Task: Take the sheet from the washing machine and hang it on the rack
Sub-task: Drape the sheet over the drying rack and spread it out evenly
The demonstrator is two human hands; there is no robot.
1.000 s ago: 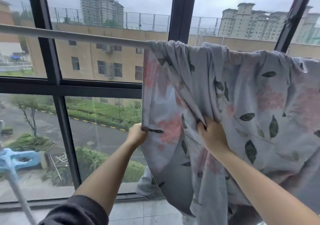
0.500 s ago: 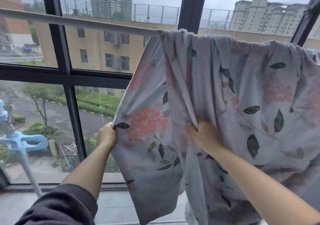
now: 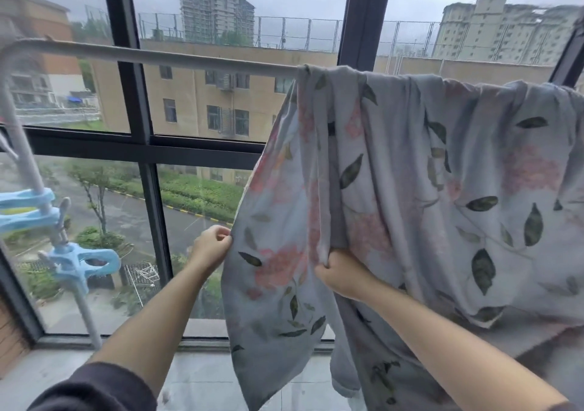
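Note:
A pale blue-grey sheet (image 3: 442, 189) printed with pink flowers and dark leaves hangs over the grey rack bar (image 3: 189, 58), bunched along the bar's right half. My left hand (image 3: 210, 246) pinches the sheet's left edge and holds it out to the left. My right hand (image 3: 339, 271) grips a gathered fold near the middle of the sheet. The sheet's lower end hangs down towards the floor.
A window with dark frames (image 3: 148, 145) stands just behind the rack. The rack's upright pole (image 3: 28, 173) at the left carries light blue clips (image 3: 82, 263). A pale tiled floor (image 3: 205, 376) lies below. The bar's left half is bare.
My left hand has pulled the sheet's left edge outward to the left, spreading that part of the cloth. My right hand has kept its hold on the fold.

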